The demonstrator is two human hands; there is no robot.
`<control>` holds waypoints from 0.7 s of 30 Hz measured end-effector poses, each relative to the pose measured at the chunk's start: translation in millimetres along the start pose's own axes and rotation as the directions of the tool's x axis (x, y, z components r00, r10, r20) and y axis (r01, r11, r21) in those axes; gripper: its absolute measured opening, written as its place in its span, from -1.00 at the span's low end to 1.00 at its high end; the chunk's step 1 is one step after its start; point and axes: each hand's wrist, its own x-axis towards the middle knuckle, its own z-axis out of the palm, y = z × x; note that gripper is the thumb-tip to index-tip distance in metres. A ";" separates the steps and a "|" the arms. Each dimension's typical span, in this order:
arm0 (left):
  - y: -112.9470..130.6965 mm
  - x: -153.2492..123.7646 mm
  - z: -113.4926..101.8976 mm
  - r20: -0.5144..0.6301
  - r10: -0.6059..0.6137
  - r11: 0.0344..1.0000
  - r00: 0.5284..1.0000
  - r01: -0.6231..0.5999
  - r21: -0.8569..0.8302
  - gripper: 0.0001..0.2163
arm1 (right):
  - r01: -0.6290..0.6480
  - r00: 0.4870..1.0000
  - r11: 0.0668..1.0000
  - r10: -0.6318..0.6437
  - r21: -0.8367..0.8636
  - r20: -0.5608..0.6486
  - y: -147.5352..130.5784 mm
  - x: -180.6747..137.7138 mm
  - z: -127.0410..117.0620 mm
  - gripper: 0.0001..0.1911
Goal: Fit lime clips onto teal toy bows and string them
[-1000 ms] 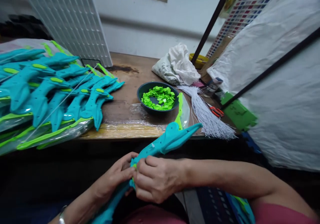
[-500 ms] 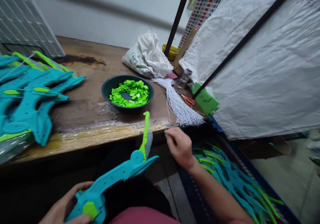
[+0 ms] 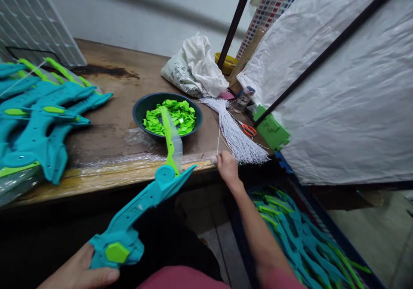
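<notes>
My left hand (image 3: 80, 274) grips the lower end of a teal plastic toy bow (image 3: 138, 203) with a green hexagon cap near my fingers and a green-edged clear blade at its far tip. My right hand (image 3: 226, 167) is at the table's front edge, pinching a single white string (image 3: 218, 140) pulled from the bundle of white strings (image 3: 237, 134). A dark bowl (image 3: 145, 104) of small green plastic pieces stands just behind the bow's tip.
A stack of finished teal bows (image 3: 38, 121) covers the left of the wooden table (image 3: 109, 134). A white bag (image 3: 196, 69), orange scissors (image 3: 249, 129) and a green block (image 3: 271, 130) lie at the right. A bin of teal parts (image 3: 297, 233) sits on the floor below.
My right hand let go of the bow, reached to the table edge and took hold of a white string. My left hand alone now holds the bow, tilted up.
</notes>
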 end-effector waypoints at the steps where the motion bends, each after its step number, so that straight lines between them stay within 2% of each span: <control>1: 8.1 5.2 4.4 0.083 0.016 1.000 0.996 -0.013 -0.028 -0.51 | 0.053 0.997 0.996 -0.057 0.068 0.052 -10.5 -19.9 2.0 -0.81; 3: 24.6 18.9 15.0 0.273 0.069 0.997 0.960 -0.055 -0.059 -0.53 | 0.150 0.964 0.959 -0.196 0.239 0.179 -34.8 -67.5 11.4 -0.79; 6: 41.5 40.4 32.3 0.460 0.094 0.993 0.883 -0.051 -0.105 -0.59 | 0.185 0.846 0.842 -0.399 0.508 0.353 -67.0 -138.1 33.1 -0.85; 7: 43.8 45.6 36.8 0.485 0.079 0.993 0.871 -0.024 -0.118 -0.58 | 0.147 0.805 0.795 -0.442 0.589 0.395 -73.7 -156.3 40.5 -0.89; 9: 43.9 50.8 42.3 0.493 0.053 0.992 0.869 0.013 -0.129 -0.57 | -0.016 0.742 0.690 -0.477 0.724 0.471 -79.9 -180.5 53.5 -0.90; 11: 40.6 49.0 42.2 0.481 0.051 0.993 0.875 0.008 -0.119 -0.60 | -0.238 0.715 0.570 -0.445 0.787 0.539 -79.2 -189.0 63.3 -0.79; 13: 36.9 41.9 38.7 0.478 0.017 0.996 0.878 0.028 -0.086 -0.65 | -0.416 0.730 0.430 -0.367 0.801 0.577 -76.7 -185.0 69.8 -0.65; 16: 31.5 27.5 32.6 0.515 -0.072 0.996 0.854 0.088 -0.008 -0.64 | -0.547 0.781 0.174 -0.247 0.819 0.574 -75.1 -162.8 74.0 -0.42; 19: 19.5 14.4 26.5 0.520 -0.137 0.991 0.843 0.117 0.072 -0.68 | -0.533 0.842 -0.043 -0.124 0.845 0.525 -70.4 -128.9 71.1 -0.42; 21: 4.5 7.0 19.0 0.491 -0.181 0.983 0.852 0.139 0.120 -0.67 | -0.469 0.882 -0.130 -0.018 0.874 0.471 -60.8 -105.1 66.0 -0.52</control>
